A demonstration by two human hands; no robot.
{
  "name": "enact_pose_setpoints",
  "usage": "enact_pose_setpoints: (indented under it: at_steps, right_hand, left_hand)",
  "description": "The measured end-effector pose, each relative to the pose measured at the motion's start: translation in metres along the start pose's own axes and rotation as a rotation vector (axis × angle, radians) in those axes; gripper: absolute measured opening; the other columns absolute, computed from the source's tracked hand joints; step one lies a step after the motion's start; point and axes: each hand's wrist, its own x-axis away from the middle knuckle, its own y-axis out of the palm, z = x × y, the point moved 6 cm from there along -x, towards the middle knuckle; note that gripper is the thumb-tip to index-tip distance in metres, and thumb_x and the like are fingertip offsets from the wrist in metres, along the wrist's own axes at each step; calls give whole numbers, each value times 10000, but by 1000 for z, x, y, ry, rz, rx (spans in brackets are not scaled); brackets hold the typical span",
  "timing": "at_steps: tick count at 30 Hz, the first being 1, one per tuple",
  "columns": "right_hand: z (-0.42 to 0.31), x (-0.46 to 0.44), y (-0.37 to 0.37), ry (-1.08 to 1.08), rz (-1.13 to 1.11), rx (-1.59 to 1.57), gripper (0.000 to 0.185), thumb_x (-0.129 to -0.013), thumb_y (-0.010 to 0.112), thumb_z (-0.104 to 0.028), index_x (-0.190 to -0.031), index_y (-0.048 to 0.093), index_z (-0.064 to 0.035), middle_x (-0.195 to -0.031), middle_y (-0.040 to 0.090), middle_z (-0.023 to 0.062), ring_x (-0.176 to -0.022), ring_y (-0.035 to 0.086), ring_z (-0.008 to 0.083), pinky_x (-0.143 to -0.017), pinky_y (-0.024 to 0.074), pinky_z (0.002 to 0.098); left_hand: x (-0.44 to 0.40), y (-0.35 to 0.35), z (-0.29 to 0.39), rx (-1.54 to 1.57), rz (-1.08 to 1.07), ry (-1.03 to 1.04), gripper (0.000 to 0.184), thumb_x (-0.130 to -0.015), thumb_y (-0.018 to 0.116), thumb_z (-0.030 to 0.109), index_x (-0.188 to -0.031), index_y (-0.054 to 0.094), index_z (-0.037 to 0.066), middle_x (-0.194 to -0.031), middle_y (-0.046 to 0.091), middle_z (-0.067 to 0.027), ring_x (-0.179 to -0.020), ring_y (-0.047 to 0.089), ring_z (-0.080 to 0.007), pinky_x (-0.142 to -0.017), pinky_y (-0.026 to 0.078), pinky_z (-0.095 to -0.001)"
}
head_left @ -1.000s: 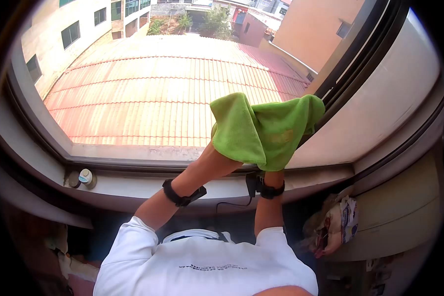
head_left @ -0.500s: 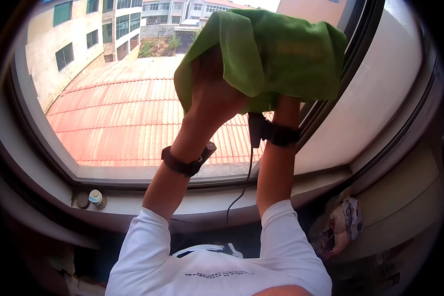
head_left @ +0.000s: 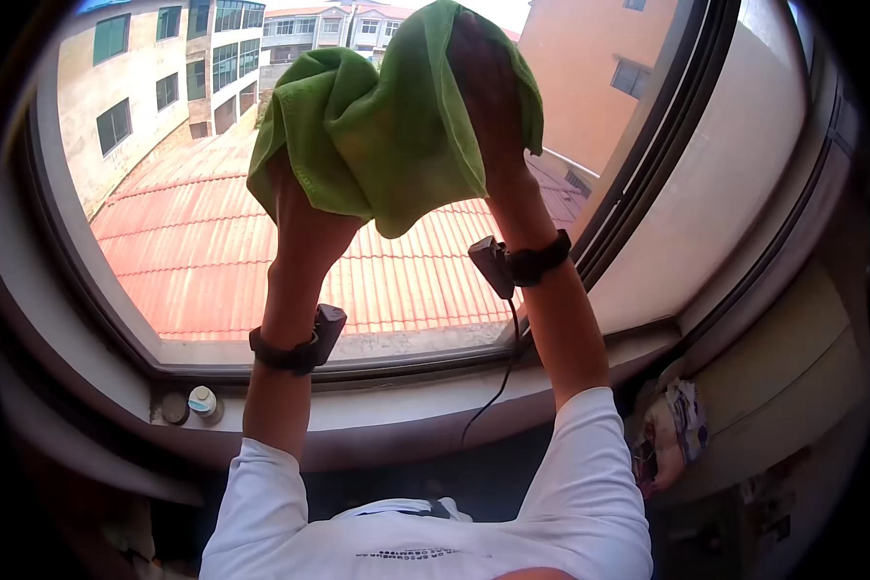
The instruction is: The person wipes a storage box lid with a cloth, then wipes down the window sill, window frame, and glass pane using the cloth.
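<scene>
A green cloth (head_left: 396, 145) is held up in front of the window, bunched and folded between my two hands. My left hand (head_left: 309, 217) grips its lower left part, with the fingers hidden beneath the folds. At the upper right, my right hand (head_left: 493, 106) holds the other end, and the cloth wraps over its fingers. A black strap with a small box (head_left: 300, 340) is on my left wrist. Another strapped box (head_left: 517, 263) sits on my right wrist, with a dark cable hanging from it. Whether the cloth touches glass I cannot tell.
The window frame (head_left: 435, 369) curves around the view, with a pane (head_left: 706, 174) at the right. On the sill (head_left: 367, 411) stand a small white-capped bottle (head_left: 203, 401) and a round dark object (head_left: 174, 408). A crumpled printed bag (head_left: 675, 435) lies at right. Outside is a red roof (head_left: 213, 251).
Both hands and the cloth have moved left. My right hand has also risen, and my left hand has dropped lower. The cloth now hangs in folds between hands that are farther apart.
</scene>
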Motion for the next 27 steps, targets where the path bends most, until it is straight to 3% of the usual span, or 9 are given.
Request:
enact_pose_setpoints:
  at_steps: [3, 5, 8, 12, 17, 18, 19, 22, 27]
  right_hand:
    - [69, 7, -28, 108, -117, 438, 583, -880, 656, -286, -1373, 509, -11, -1381, 514, 223, -1274, 513, 374, -1129, 347, 495]
    - [120, 68, -62, 300, -19, 248, 586, -926, 607, -297, -1411, 456, -6, -1405, 484, 231, -1290, 498, 360, -1132, 351, 472]
    - [111, 171, -105, 605, -114, 234, 581, -931, 601, -300, -1412, 457, -7, -1403, 487, 227, -1287, 500, 355, -1129, 356, 469]
    - [33, 271, -108, 765, -247, 210, 574, -939, 593, -303, -1413, 458, -8, -1400, 492, 221, -1283, 503, 348, -1125, 362, 465]
    - [-1, 256, -90, 625, -321, 208, 566, -948, 582, -306, -1414, 459, -10, -1397, 497, 213, -1278, 507, 339, -1119, 370, 460]
    - [13, 233, -91, 562, -314, 216, 565, -950, 580, -307, -1414, 459, -10, -1396, 498, 212, -1277, 508, 337, -1118, 371, 459]
    - [34, 205, -92, 497, -304, 231, 563, -951, 578, -308, -1414, 459, -10, -1396, 499, 210, -1276, 508, 335, -1117, 373, 458]
    - [87, 134, -95, 339, -254, 267, 559, -957, 572, -310, -1415, 460, -11, -1394, 502, 205, -1274, 510, 330, -1113, 378, 455]
    - [137, 94, -87, 309, -196, 359, 551, -966, 562, -314, -1416, 460, -13, -1390, 508, 198, -1269, 514, 321, -1108, 385, 450]
  left_hand:
    - [-12, 52, 24, 132, -218, 32, 504, -764, 830, 142, -1201, 608, 27, -1115, 646, -134, -1014, 640, -280, -845, 523, -419]
    - [-8, 79, 45, 133, -238, 154, 423, -760, 802, 142, -1139, 644, 41, -1078, 669, -138, -1014, 639, -346, -858, 521, -445]
    - [40, 123, 44, -52, -477, 169, 359, -786, 734, 190, -1109, 644, 63, -1136, 645, -147, -1106, 597, -379, -938, 490, -481]
    - [119, 147, 34, 14, -581, 118, 458, -836, 692, 194, -1262, 597, 55, -1270, 614, -155, -1237, 543, -357, -1050, 440, -472]
    - [110, 130, 35, -22, -502, 24, 329, -804, 710, 151, -1110, 639, 52, -1077, 649, -141, -1036, 612, -367, -886, 497, -483]
    - [93, 114, 37, 1, -249, 101, 280, -779, 733, 142, -1031, 645, 58, -1003, 650, -131, -934, 621, -366, -798, 500, -482]
    - [81, 106, 31, -32, -241, 1, 333, -761, 760, 161, -1064, 655, 70, -1033, 657, -129, -1004, 612, -353, -878, 466, -516]
    - [32, 68, 41, -44, 58, 91, 527, -767, 811, 294, -1194, 635, 40, -1312, 511, -203, -1290, 427, -439, -1143, 264, -569]
    - [15, 120, 56, -22, -88, 135, 623, -793, 791, 318, -1284, 569, 5, -1394, 420, -262, -1372, 321, -496, -1184, 210, -606]
